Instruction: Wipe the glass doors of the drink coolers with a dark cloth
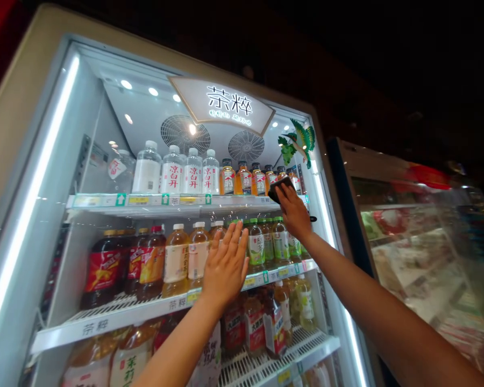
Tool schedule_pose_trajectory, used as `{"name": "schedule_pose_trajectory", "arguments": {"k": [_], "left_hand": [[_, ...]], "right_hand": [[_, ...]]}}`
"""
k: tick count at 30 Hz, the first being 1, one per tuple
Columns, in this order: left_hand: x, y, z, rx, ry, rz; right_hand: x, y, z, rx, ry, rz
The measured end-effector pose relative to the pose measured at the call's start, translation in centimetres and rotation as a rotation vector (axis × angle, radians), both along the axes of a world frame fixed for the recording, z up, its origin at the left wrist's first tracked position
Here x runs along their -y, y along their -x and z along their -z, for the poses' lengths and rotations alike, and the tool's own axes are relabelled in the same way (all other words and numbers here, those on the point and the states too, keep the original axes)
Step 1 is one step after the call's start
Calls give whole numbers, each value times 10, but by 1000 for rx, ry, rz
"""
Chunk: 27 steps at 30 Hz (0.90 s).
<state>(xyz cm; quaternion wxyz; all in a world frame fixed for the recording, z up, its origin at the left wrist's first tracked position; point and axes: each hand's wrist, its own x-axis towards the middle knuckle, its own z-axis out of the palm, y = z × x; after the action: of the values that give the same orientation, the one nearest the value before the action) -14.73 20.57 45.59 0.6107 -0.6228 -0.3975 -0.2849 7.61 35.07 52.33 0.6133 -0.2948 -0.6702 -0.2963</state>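
Observation:
My left hand (225,266) lies flat on the glass door (210,215) of a lit drinks fridge, fingers stretched out and side by side, with nothing in it. Higher up and to the right, my right hand (295,212) presses a small black cloth (275,190) to the same glass, near the top shelf edge; its exact kind is hard to make out. Behind the glass, water bottles (172,171) and amber drink bottles (242,178) stand on the top shelf. Green-labelled tea bottles (256,243) stand on the shelf below, partly covered by my left hand.
A lit sign (229,105) and a green bird decoration (300,141) are at the top of the door. Dark bottles with red labels (104,269) stand lower left. To the right is another glass-fronted cooler (411,242), blurred. A red surface (0,43) shows at far left.

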Motion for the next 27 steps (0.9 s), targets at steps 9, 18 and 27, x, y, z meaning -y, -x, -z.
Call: {"name": "schedule_pose_trajectory", "arguments": {"k": [9, 18, 27], "left_hand": [[-31, -49, 6, -158, -6, 11], [-74, -112, 3, -149, 46, -49], [-115, -148, 0, -100, 38, -5]], "right_hand": [[-25, -26, 20, 22, -90, -62], [-65, -83, 10, -175, 71, 41], [-83, -116, -23, -65, 87, 29]]}}
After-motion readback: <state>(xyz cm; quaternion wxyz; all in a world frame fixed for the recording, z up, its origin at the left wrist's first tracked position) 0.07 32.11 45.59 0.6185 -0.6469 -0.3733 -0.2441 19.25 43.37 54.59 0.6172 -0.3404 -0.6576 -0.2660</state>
